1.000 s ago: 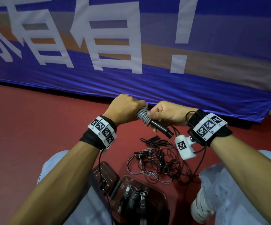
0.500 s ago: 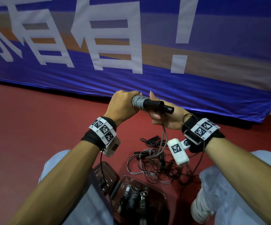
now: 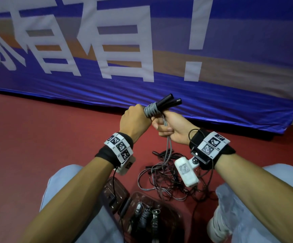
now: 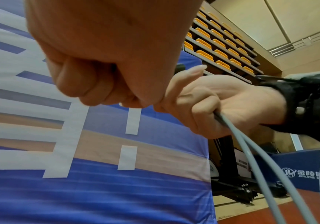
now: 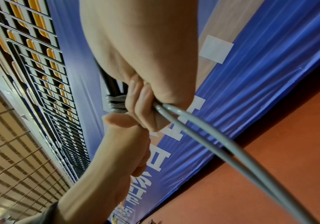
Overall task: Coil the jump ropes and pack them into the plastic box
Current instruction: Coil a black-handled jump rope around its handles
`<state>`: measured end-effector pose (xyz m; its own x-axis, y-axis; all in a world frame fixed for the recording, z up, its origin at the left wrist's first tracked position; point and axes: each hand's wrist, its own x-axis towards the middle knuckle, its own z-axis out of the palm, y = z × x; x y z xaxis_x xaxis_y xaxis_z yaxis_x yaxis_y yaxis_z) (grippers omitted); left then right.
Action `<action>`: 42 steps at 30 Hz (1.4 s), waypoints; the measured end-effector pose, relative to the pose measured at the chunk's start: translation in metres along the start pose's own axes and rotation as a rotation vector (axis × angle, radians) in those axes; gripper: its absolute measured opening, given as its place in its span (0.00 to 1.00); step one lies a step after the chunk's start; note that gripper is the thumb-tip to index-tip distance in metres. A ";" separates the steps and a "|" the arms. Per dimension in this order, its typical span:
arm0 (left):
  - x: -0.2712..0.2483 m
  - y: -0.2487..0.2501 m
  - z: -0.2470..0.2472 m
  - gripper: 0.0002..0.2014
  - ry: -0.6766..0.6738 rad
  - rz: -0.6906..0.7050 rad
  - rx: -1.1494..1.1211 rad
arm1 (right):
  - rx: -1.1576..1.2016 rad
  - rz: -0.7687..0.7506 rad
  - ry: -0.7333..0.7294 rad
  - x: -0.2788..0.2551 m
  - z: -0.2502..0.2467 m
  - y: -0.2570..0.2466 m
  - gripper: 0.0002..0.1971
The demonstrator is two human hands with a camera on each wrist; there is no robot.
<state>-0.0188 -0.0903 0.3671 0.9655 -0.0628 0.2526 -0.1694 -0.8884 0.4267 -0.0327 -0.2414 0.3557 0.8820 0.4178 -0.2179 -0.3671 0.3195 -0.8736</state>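
My left hand (image 3: 136,122) grips the black handles (image 3: 168,102); my right hand (image 3: 172,128) clamps the grey rope (image 3: 166,151), mid-wrap. Next I judge another turn onto the coil (image 3: 151,111).

Tangled ropes (image 3: 170,181) block floor beyond plastic box (image 3: 175,214); left floor (image 3: 37,155) open.

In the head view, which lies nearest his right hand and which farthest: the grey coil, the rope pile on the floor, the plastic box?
From the right hand:
1. Grey coil, touching it, just above.
2. Rope pile, on the floor below.
3. Plastic box, beyond the pile, by his legs.
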 end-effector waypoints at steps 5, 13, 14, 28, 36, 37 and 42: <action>0.002 -0.004 0.014 0.17 -0.067 -0.103 0.075 | -0.020 0.077 0.191 0.004 0.007 0.005 0.15; -0.006 0.000 0.043 0.13 -0.260 -0.107 0.347 | -0.909 0.102 0.448 0.000 -0.007 0.020 0.08; -0.007 0.000 0.044 0.13 -0.281 -0.099 0.377 | -0.976 0.120 0.435 -0.001 -0.011 0.020 0.08; -0.014 -0.003 0.038 0.12 -0.441 0.211 0.736 | -1.626 0.034 0.136 -0.018 -0.025 0.009 0.14; -0.018 -0.006 0.035 0.10 -0.445 0.449 0.888 | -1.888 -0.094 0.122 -0.015 -0.031 0.002 0.30; -0.019 -0.005 0.036 0.10 -0.451 0.477 0.893 | -1.887 -0.071 0.090 -0.015 -0.033 0.001 0.30; -0.015 -0.001 0.027 0.10 -0.409 0.619 0.956 | -1.763 -0.026 -0.033 -0.016 -0.040 0.002 0.26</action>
<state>-0.0279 -0.1008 0.3393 0.7929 -0.5821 -0.1799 -0.5774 -0.6236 -0.5270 -0.0356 -0.2810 0.3401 0.8679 0.4509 -0.2086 0.3925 -0.8797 -0.2684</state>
